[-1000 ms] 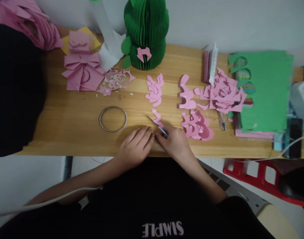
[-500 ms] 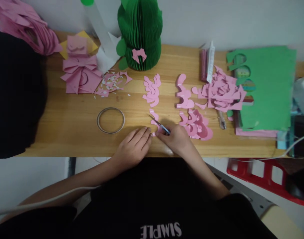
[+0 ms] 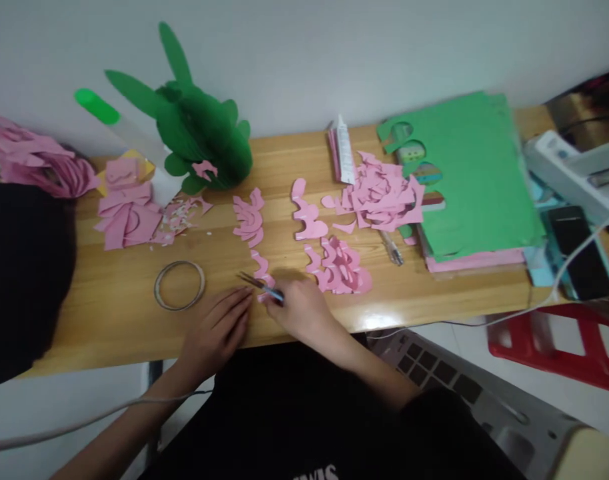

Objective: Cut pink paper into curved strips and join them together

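Observation:
My right hand (image 3: 304, 310) is closed round a pair of slim tweezers (image 3: 260, 285), whose dark tips point left, slightly apart. Under the tweezers lies a scalloped pink paper strip (image 3: 260, 265) with small pale patches; its near end is partly hidden by my fingers. My left hand (image 3: 217, 330) rests on the wooden table (image 3: 119, 320), fingers stretched out, fingertips beside the strip's near end. Beyond the strip is a small pile of curved pink cutouts (image 3: 248, 217). Right of my right hand are more scalloped pink pieces (image 3: 342, 267).
A tape roll (image 3: 157, 287) lies at left. Behind stand a green honeycomb paper figure (image 3: 209, 137) and a green-capped bottle (image 3: 97, 107). Pink scraps (image 3: 384, 193), a glue tube (image 3: 343, 150), a cutter knife (image 3: 392, 248), green sheets (image 3: 479, 180) and a phone (image 3: 579, 253) are at right.
The view has swung up and to the right, so the table's contents appear shifted left. Both hands keep about the same place by the pink strip, the tweezers still in my right hand.

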The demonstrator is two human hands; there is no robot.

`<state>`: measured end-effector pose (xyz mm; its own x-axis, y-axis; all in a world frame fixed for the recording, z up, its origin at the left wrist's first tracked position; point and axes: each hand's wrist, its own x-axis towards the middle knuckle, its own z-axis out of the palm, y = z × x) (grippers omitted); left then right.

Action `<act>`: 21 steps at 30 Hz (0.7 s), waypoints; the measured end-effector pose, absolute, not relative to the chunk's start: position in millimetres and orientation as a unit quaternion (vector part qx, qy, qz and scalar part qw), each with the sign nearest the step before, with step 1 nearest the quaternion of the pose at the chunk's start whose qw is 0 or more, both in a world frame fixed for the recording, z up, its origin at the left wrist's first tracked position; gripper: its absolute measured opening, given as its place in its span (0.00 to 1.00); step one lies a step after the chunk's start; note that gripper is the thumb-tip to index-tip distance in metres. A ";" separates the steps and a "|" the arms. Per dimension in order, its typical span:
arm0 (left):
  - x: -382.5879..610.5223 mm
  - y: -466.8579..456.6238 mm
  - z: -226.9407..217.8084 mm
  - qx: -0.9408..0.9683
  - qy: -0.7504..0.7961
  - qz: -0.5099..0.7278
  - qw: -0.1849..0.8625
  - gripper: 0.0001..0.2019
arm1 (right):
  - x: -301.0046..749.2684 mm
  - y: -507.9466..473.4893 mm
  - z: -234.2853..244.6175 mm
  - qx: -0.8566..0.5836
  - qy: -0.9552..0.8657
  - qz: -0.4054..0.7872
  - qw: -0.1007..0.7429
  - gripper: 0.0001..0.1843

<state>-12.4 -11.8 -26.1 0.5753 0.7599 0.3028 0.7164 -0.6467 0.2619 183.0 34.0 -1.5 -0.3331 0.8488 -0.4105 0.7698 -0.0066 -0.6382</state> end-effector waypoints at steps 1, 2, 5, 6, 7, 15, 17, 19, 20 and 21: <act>-14.1 -12.9 -26.0 0.884 0.425 0.190 0.050 0.16 | 184.4 32.6 -0.2 -0.568 -0.706 0.422 0.035 0.13; -17.0 -14.5 -25.9 0.878 0.439 0.187 0.035 0.16 | 186.1 31.0 1.3 -0.558 -0.710 0.429 0.028 0.15; -34.0 -22.1 -24.1 0.848 0.504 0.161 -0.034 0.17 | 191.5 28.0 5.6 -0.516 -0.731 0.445 0.014 0.16; -41.4 -25.0 -22.9 0.828 0.536 0.153 -0.060 0.18 | 193.0 28.0 6.8 -0.502 -0.738 0.450 0.006 0.16; -48.7 -27.9 -21.3 0.805 0.572 0.140 -0.069 0.20 | 194.4 28.4 7.9 -0.489 -0.744 0.456 -0.003 0.16; -56.2 -32.5 -8.9 0.746 0.660 0.089 0.002 0.11 | 206.2 23.8 14.0 -0.444 -0.769 0.459 0.013 0.13; -51.3 -29.4 -9.5 0.743 0.660 0.108 -0.013 0.11 | 211.0 16.8 15.3 -0.403 -0.789 0.464 0.023 0.10; -48.8 -27.4 -10.7 0.745 0.657 0.116 -0.016 0.12 | 214.0 9.3 14.3 -0.375 -0.794 0.478 0.032 0.07; -48.0 -27.2 -10.9 0.745 0.657 0.117 -0.011 0.12 | 214.3 5.7 12.6 -0.372 -0.786 0.491 0.045 0.05; -47.2 -27.6 -10.5 0.745 0.656 0.122 -0.001 0.12 | 213.7 2.5 10.2 -0.376 -0.772 0.508 0.064 0.05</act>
